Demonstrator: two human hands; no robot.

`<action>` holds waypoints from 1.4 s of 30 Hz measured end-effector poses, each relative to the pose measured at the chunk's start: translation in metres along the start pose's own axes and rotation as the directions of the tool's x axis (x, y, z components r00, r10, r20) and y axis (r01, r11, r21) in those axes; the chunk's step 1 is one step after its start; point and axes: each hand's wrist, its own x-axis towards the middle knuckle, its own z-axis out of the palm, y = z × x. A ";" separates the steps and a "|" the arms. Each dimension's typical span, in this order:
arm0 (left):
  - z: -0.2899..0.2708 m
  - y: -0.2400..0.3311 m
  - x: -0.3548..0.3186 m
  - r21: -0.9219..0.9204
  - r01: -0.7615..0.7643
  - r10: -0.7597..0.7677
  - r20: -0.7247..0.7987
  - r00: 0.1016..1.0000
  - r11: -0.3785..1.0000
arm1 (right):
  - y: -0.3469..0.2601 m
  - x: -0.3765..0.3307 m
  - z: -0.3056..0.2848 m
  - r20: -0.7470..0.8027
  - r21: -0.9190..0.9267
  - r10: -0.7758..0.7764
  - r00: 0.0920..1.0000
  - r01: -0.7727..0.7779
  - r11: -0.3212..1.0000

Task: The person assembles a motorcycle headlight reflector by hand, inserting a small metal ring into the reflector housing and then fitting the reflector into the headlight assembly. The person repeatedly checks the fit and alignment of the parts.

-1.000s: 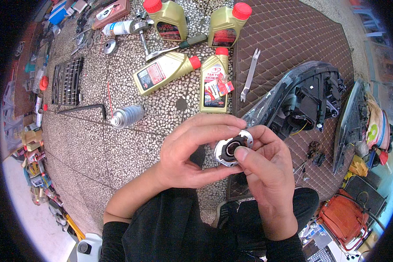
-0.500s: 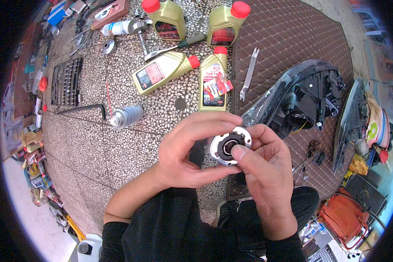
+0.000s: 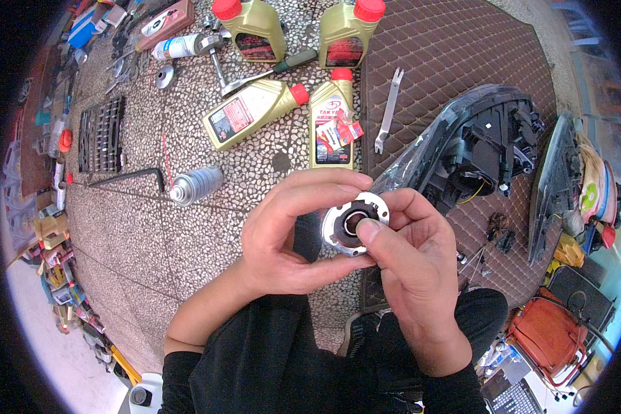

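Note:
A round silver metal part with a black ring and an open hole in its middle is held up in front of me between both hands. My left hand curves round it from the left, fingers over its top and thumb under its lower edge. My right hand grips it from the right, the thumb pressed on the black ring beside the hole and the fingers behind the rim. The part's back is hidden.
A black headlight housing and a silver pry tool lie on the brown quilted mat. Gold bottles with red caps, a spray can, a bent black bar and a socket tray are on the speckled floor.
The round part has tilted slightly and sits a little further left in view, with both hands still on it. The whole scene has shifted slightly up and left.

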 end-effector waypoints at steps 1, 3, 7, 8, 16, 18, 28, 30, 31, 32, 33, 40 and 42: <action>0.001 0.000 0.000 -0.002 0.000 0.000 -0.002 1.000 1.000 | 0.000 0.000 0.000 -0.001 -0.002 -0.001 1.000 0.001 1.000; 0.001 0.000 0.000 -0.002 -0.001 0.001 -0.007 1.000 1.000 | 0.000 -0.001 0.000 -0.004 -0.006 -0.003 1.000 0.003 1.000; 0.001 0.000 -0.001 0.008 -0.014 0.014 -0.014 1.000 1.000 | 0.001 -0.001 -0.001 0.006 -0.004 -0.025 1.000 0.025 1.000; 0.001 0.000 -0.001 0.016 -0.019 0.019 -0.020 1.000 1.000 | 0.001 -0.001 -0.001 0.007 0.000 -0.029 1.000 0.029 1.000; 0.001 0.000 0.001 0.034 -0.048 0.048 -0.010 0.999 0.998 | 0.001 -0.002 -0.002 0.008 -0.005 -0.035 0.999 0.035 0.999; 0.000 0.000 0.001 0.043 -0.056 0.057 -0.005 0.998 0.998 | 0.002 -0.002 -0.001 0.008 -0.014 -0.038 0.999 0.038 0.999; -0.001 0.002 0.000 0.042 -0.039 0.040 -0.008 0.999 0.998 | 0.001 -0.002 0.000 -0.015 -0.056 -0.020 1.000 0.019 0.998; -0.001 0.001 0.000 0.042 -0.042 0.042 -0.009 0.999 0.998 | 0.001 -0.003 0.000 -0.021 -0.062 -0.016 1.000 0.014 0.998; -0.001 0.001 0.000 0.041 -0.042 0.043 -0.013 0.999 0.998 | 0.001 -0.003 0.000 -0.018 -0.063 -0.015 1.000 0.014 0.998; 0.000 0.001 0.000 0.044 -0.048 0.049 -0.019 0.999 0.998 | 0.001 -0.003 0.000 -0.015 -0.064 -0.014 1.000 0.013 0.998; 0.000 0.001 0.000 0.039 -0.047 0.048 -0.018 0.999 0.998 | 0.002 -0.003 0.000 -0.013 -0.065 -0.013 1.000 0.013 0.998; -0.002 0.002 0.000 0.051 -0.059 0.059 -0.004 0.998 0.997 | 0.002 -0.004 0.001 -0.005 -0.044 -0.027 1.000 0.027 0.999; -0.002 0.002 0.000 0.048 -0.057 0.057 0.000 0.998 0.997 | 0.002 -0.004 0.001 -0.001 -0.045 -0.021 1.000 0.021 0.999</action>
